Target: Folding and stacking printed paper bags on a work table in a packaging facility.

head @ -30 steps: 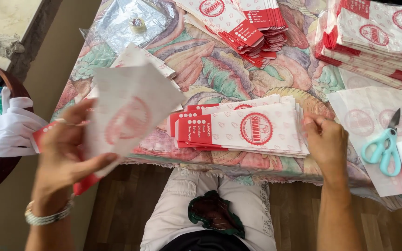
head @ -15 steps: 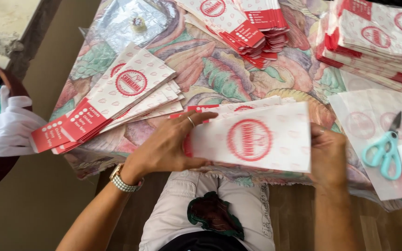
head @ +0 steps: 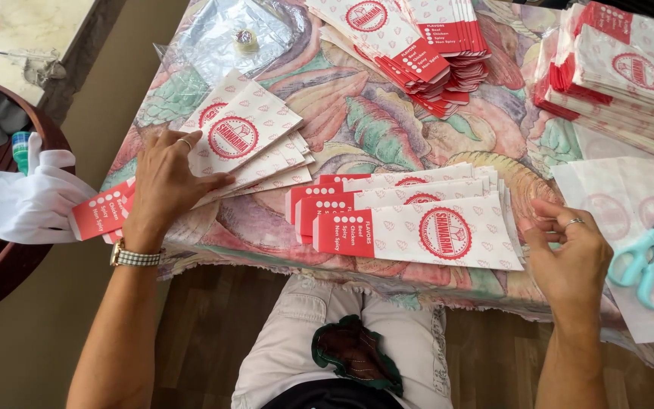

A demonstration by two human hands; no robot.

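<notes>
Your left hand (head: 162, 184) lies flat, fingers spread and released, palm down on the left stack of paper sleeves (head: 240, 148) — white with red ends and a round red emblem — fanned out at the table's left edge. It presses on the stack and grips nothing. A wristwatch (head: 135, 257) sits on that wrist.

Your right hand (head: 569, 254) rests at the table's near edge, fingers loosely curled, holding nothing; its fingertips sit just beside the right end of the middle stack of sleeves (head: 410, 216), and whether they touch it cannot be told. That stack lies lengthwise in front of you, red ends to the left.

Teal scissors (head: 643, 257) lie right of that hand on thin white sheets (head: 615, 189). Two further piles — one (head: 410, 38) at the far centre, one (head: 622, 76) at the far right — rest on the floral tablecloth (head: 372, 121). A white glove (head: 28, 201) hangs over a brown bowl (head: 9, 265) off the table's left.
</notes>
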